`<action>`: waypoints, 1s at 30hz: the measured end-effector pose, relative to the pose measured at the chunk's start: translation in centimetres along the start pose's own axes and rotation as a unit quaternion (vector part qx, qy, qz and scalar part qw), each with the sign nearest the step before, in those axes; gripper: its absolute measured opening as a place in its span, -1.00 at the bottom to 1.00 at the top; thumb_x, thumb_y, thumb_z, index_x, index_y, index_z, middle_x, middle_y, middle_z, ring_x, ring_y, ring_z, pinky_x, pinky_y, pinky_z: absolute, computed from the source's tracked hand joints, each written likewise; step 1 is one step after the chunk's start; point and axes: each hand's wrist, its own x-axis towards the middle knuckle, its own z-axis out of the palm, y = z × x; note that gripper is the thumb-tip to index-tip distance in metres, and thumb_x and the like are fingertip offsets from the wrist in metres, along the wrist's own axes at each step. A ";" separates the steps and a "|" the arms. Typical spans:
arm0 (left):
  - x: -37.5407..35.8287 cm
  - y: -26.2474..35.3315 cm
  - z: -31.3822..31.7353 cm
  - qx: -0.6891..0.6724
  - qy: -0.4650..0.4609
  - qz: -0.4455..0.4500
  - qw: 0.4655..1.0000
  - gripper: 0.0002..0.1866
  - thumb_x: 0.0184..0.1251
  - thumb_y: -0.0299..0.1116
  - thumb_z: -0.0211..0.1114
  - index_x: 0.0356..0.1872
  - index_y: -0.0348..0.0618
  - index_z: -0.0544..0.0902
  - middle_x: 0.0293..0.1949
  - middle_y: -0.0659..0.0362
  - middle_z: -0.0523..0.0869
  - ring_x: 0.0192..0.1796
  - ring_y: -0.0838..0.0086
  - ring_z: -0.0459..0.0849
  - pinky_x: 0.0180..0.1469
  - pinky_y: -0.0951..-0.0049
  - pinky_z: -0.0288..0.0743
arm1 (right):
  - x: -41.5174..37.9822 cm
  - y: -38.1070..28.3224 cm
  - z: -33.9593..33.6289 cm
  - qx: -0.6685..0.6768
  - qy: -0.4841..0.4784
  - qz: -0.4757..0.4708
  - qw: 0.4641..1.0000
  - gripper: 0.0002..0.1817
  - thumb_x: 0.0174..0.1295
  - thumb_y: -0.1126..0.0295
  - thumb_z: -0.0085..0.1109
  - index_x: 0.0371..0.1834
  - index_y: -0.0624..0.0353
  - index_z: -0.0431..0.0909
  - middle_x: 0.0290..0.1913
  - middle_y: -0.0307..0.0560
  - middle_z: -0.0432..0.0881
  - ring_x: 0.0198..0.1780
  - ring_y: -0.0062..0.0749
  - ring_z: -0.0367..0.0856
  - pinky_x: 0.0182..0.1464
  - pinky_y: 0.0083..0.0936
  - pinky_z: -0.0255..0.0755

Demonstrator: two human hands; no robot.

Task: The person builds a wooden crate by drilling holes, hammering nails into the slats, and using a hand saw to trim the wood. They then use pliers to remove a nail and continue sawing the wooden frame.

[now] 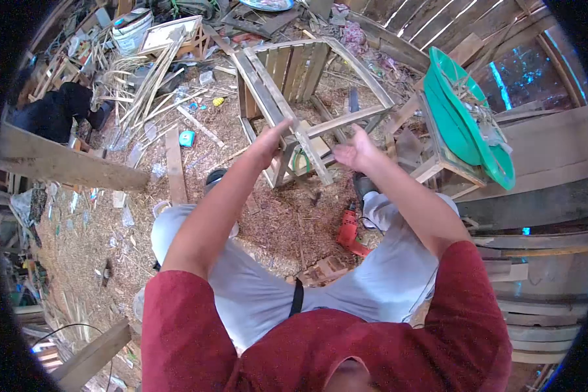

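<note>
A wooden frame (351, 119) with slatted sides lies on the floor in front of me. A plank (274, 95) runs diagonally across its left part. My left hand (271, 145) is at this plank, fingers stretched out and not wrapped round it; whether it touches the wood I cannot tell. My right hand (356, 150) is open, palm turned inward, beside the frame's near bar, holding nothing. Between the hands, the plank's lower end sticks out toward me. A green loop (300, 162) shows inside the frame.
A red power drill (351, 234) lies near my right leg, close to a brick-like block (326, 269). A turquoise tape measure (187, 138) is at left, near scattered sticks (157, 85). Green basins (454, 111) rest on a wooden stand at right. Posts (65, 157) jut in from the left.
</note>
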 end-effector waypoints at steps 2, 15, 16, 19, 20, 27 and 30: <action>0.5 1.3 -0.2 -0.033 0.049 0.001 0.998 -0.22 0.34 0.32 0.33 0.29 -0.16 0.58 0.10 0.12 0.73 0.16 0.24 0.65 0.29 0.10 0.37 | 0.1 -0.2 2.4 0.049 -0.016 -0.044 0.998 -0.26 0.54 -0.23 -0.11 0.46 0.19 0.26 0.23 0.27 0.54 0.24 0.07 0.56 0.28 0.09 0.49; 9.1 5.4 -2.9 -0.242 0.100 -0.004 0.965 -0.57 0.38 -0.02 0.49 -0.03 -0.20 0.70 -0.22 0.12 0.80 -0.19 0.31 0.78 -0.08 0.20 0.72 | 4.5 -3.6 5.7 0.298 -0.060 -0.046 0.952 -0.52 0.46 0.01 0.27 0.20 0.03 0.35 -0.32 -0.13 0.43 -0.40 -0.30 0.53 -0.28 -0.25 0.64; 9.3 5.5 -3.0 -0.234 0.080 0.000 0.969 -0.58 0.40 -0.03 0.47 -0.04 -0.21 0.70 -0.23 0.11 0.80 -0.21 0.31 0.78 -0.09 0.22 0.72 | 4.1 -3.9 5.9 0.299 -0.082 -0.050 0.949 -0.47 0.45 0.06 0.30 0.31 -0.01 0.31 -0.33 -0.13 0.42 -0.44 -0.32 0.52 -0.35 -0.29 0.64; 9.7 5.9 -3.2 -0.210 0.052 0.011 0.976 -0.61 0.45 -0.07 0.42 -0.05 -0.24 0.70 -0.26 0.09 0.81 -0.25 0.33 0.79 -0.12 0.28 0.72 | 4.4 -5.4 7.1 0.274 -0.012 -0.052 0.960 -0.54 0.44 0.08 0.32 0.23 0.03 0.39 -0.34 -0.17 0.40 -0.49 -0.37 0.43 -0.35 -0.36 0.60; 9.9 6.0 -3.0 -0.199 0.064 0.017 0.978 -0.61 0.47 -0.07 0.41 -0.05 -0.25 0.70 -0.27 0.08 0.81 -0.26 0.33 0.79 -0.13 0.29 0.72 | 4.5 -5.7 7.4 0.268 -0.002 -0.060 0.962 -0.58 0.45 0.10 0.32 0.17 0.03 0.40 -0.34 -0.18 0.39 -0.45 -0.37 0.42 -0.26 -0.29 0.61; 8.7 8.9 -1.5 -0.211 0.123 0.066 0.967 -0.54 0.55 -0.06 0.32 0.07 -0.35 0.61 -0.15 -0.02 0.82 -0.17 0.26 0.81 -0.06 0.22 0.73 | 2.2 -10.6 10.3 0.239 0.056 -0.105 0.964 -0.84 0.48 0.36 0.15 -0.10 0.13 0.37 -0.37 -0.16 0.36 -0.39 -0.34 0.43 -0.15 -0.27 0.63; 7.2 10.9 -1.5 -0.264 0.148 0.078 0.950 -0.53 0.58 -0.10 0.28 0.13 -0.38 0.52 -0.09 -0.10 0.79 -0.10 0.18 0.80 -0.01 0.12 0.73 | 3.5 -11.8 10.9 0.249 -0.050 -0.094 0.963 -0.89 0.42 0.50 0.09 -0.07 0.18 0.40 -0.39 -0.12 0.39 -0.43 -0.35 0.45 -0.28 -0.25 0.59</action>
